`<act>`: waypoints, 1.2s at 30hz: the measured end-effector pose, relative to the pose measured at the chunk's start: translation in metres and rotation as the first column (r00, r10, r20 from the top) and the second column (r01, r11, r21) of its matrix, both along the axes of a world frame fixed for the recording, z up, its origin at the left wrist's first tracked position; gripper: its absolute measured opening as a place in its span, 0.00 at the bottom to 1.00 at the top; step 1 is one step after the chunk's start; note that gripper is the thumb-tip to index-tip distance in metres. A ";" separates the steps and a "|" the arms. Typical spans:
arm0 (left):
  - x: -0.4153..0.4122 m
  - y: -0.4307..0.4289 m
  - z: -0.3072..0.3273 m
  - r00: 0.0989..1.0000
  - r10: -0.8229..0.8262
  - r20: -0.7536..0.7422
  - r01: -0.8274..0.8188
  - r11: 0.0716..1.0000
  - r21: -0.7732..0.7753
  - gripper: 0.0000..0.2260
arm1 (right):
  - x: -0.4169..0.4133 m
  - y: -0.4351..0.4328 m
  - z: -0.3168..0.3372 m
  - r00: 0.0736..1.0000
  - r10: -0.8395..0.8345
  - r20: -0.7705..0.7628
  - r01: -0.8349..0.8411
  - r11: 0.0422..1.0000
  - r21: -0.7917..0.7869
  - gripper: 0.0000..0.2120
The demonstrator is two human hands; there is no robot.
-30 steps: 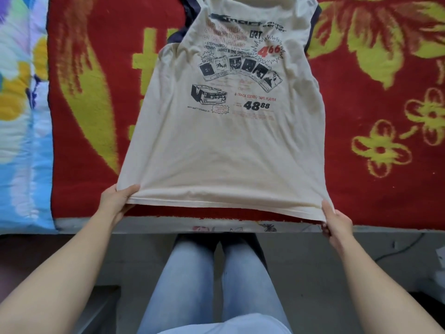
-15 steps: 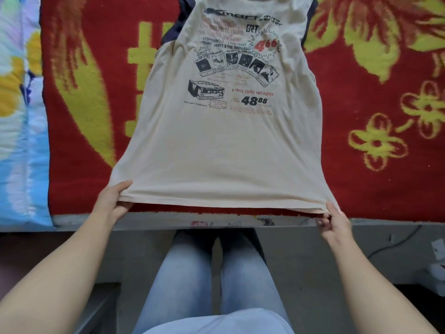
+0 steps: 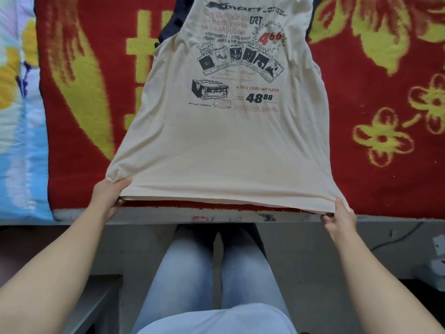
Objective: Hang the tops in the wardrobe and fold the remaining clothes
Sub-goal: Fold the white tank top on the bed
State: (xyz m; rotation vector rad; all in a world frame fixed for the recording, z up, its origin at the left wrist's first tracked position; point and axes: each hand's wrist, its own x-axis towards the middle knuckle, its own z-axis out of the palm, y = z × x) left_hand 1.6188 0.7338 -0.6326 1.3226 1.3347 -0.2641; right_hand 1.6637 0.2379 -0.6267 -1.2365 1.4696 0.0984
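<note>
Right below you are your pale jeans [image 3: 192, 273]. Just past them, your left hand [image 3: 108, 198] has the t-shirt [image 3: 228, 145] by its near left hem corner, thumb on top and fingers tucked under. Your right hand [image 3: 339, 220] pinches the right corner with curled fingers. The cream shirt stretches away from you, print side up, over the red blanket [image 3: 385, 92], with its dark sleeves [image 3: 172, 22] at the far end.
</note>
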 end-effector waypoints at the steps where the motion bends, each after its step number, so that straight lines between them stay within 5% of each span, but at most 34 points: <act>1: -0.001 0.002 0.000 1.000 -0.022 -0.010 0.022 1.000 0.006 0.07 | -0.001 -0.002 -0.001 0.999 0.021 -0.036 -0.022 0.999 -0.024 0.03; 8: -0.027 0.002 -0.005 0.984 -0.132 -0.124 0.141 0.987 0.073 0.16 | -0.018 -0.007 -0.012 0.979 0.044 -0.197 -0.074 0.987 -0.146 0.09; 15: -0.054 -0.005 -0.021 0.950 -0.179 -0.255 0.223 0.962 0.157 0.10 | -0.039 -0.007 -0.016 0.952 0.077 -0.297 -0.133 0.975 -0.175 0.06; 18: -0.049 -0.011 -0.023 0.902 -0.266 -0.339 0.350 0.911 0.217 0.07 | -0.036 0.000 -0.015 0.931 0.126 -0.342 -0.214 0.948 -0.234 0.12; 24: -0.002 -0.025 -0.012 0.744 -0.392 -0.541 0.611 0.726 0.315 0.28 | 0.004 0.016 -0.010 0.724 0.482 -0.494 -0.671 0.660 -0.339 0.21; 30: 0.068 -0.038 -0.002 0.794 -0.415 -0.444 0.589 0.706 0.393 0.26 | 0.081 0.048 0.005 0.592 0.633 -0.499 -0.806 0.444 -0.392 0.18; 36: 0.143 -0.049 0.004 0.738 -0.541 -0.404 0.675 0.592 0.441 0.26 | 0.170 0.070 0.015 0.414 0.765 -0.493 -0.881 0.200 -0.429 0.19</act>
